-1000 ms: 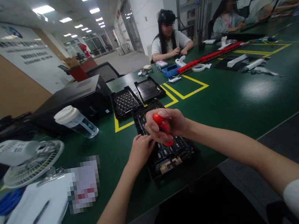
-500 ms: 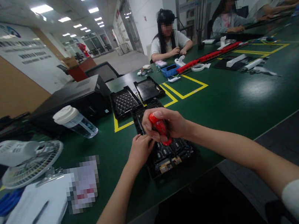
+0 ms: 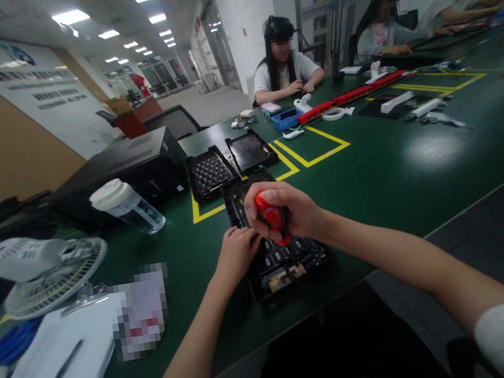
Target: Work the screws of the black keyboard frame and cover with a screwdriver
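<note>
My right hand (image 3: pixel 290 208) is wrapped round a red-handled tool (image 3: pixel 271 216), held over an open black case (image 3: pixel 270 262) on the green table. The tool's lower end is hidden. Dark rounded parts and a small gold-coloured piece (image 3: pixel 281 280) show inside the case. At the case's left edge rests my left hand (image 3: pixel 237 251), its fingers bent together and reaching under the right hand; what its fingertips touch is hidden. Two black trays, one with a bumpy surface (image 3: pixel 210 173) and one flat (image 3: pixel 250 150), lie just behind the case.
A lidded bottle (image 3: pixel 129 207), a white fan (image 3: pixel 50 269) and a clipboard with papers (image 3: pixel 61 369) are on the left. Behind them stands a black box (image 3: pixel 121 170). A blue tray (image 3: pixel 286 119) and a long red strip (image 3: pixel 352 96) lie farther back, near a seated person (image 3: pixel 286 70).
My right hand and the red-handled tool have shifted very slightly to the right. My left hand stays in place at the case.
</note>
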A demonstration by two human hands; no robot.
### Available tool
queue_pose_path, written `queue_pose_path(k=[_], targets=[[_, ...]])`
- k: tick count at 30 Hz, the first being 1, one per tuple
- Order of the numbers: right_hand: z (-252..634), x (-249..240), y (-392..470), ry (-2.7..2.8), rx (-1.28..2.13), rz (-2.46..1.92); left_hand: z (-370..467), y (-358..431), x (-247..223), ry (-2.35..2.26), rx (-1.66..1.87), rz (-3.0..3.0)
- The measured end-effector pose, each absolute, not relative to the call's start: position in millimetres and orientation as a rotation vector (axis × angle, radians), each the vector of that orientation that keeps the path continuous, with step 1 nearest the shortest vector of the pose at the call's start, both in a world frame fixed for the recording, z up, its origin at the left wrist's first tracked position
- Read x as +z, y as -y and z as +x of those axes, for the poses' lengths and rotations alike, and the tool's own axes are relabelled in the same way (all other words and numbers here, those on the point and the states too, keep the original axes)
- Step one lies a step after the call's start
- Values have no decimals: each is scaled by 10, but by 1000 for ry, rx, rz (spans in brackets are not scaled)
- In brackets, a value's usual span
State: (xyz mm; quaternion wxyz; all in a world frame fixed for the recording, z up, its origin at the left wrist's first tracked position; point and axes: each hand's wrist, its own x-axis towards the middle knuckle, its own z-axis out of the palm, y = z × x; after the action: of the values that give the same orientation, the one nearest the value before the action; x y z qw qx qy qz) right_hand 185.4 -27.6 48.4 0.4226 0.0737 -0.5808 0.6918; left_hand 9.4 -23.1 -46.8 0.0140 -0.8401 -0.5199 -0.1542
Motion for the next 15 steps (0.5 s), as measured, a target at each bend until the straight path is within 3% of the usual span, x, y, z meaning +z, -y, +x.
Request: queue_pose_path(k=[15], targets=[[1893, 460, 369, 1371, 1606, 56, 93, 240, -474, 1555, -418, -2609]])
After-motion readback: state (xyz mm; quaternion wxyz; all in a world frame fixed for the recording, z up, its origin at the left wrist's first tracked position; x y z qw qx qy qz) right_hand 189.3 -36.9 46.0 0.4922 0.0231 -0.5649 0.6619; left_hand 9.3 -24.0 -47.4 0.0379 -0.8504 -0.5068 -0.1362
